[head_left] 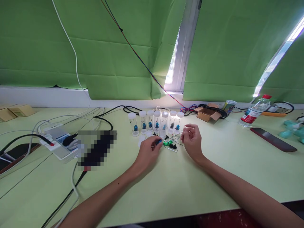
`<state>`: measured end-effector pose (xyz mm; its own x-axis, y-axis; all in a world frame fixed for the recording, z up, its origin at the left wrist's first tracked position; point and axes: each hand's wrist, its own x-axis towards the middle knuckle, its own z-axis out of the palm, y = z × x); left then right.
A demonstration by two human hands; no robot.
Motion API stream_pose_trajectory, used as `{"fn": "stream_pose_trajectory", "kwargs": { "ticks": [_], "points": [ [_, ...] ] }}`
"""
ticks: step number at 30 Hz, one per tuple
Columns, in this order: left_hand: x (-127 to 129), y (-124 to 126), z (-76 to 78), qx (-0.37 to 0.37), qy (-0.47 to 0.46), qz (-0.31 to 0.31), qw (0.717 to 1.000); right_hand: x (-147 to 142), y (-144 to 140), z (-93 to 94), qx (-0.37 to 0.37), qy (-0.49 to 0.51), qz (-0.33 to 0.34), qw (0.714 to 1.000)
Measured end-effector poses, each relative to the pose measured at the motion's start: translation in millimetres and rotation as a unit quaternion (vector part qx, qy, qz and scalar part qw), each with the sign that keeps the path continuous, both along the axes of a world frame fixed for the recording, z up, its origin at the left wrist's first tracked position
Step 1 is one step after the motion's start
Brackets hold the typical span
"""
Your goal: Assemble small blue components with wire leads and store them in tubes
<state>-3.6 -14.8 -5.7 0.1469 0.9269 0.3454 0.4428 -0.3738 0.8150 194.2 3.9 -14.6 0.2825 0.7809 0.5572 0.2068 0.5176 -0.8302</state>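
Note:
My left hand [149, 153] is closed in a pinch on a small blue piece [159, 142], just left of a loose pile. Green pieces [167, 143] and black pieces [173, 146] lie in that pile, with thin rods [176, 138] beside them. My right hand [192, 141] has its fingers curled together at the pile's right side; what they hold, if anything, is too small to make out. Behind both hands stands a row of several clear tubes with white caps [142, 119], most with a blue piece inside.
A power strip [60, 144] with cables and a blurred dark device [97, 148] lie at the left. An open cardboard box [207, 113], a can [229, 107], a plastic bottle [254, 112] and a dark phone-like slab [273, 139] are at the right. Green blinds [118, 57] hang behind.

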Motion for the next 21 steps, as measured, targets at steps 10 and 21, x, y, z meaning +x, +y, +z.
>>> {"fn": "stream_pose_trajectory", "kwargs": {
  "ticks": [10, 21],
  "points": [
    [2.9, -4.6, -6.7, 0.059, 0.112, -0.055, 0.990, -4.0, -6.1, -0.8, 0.012, -0.031, 0.022, 0.999],
    [4.8, -7.5, -5.5, 0.066, 0.103, -0.052, 0.991, -7.3, -14.0, 3.0, 0.014, -0.059, 0.035, 0.998]
  ]
}}
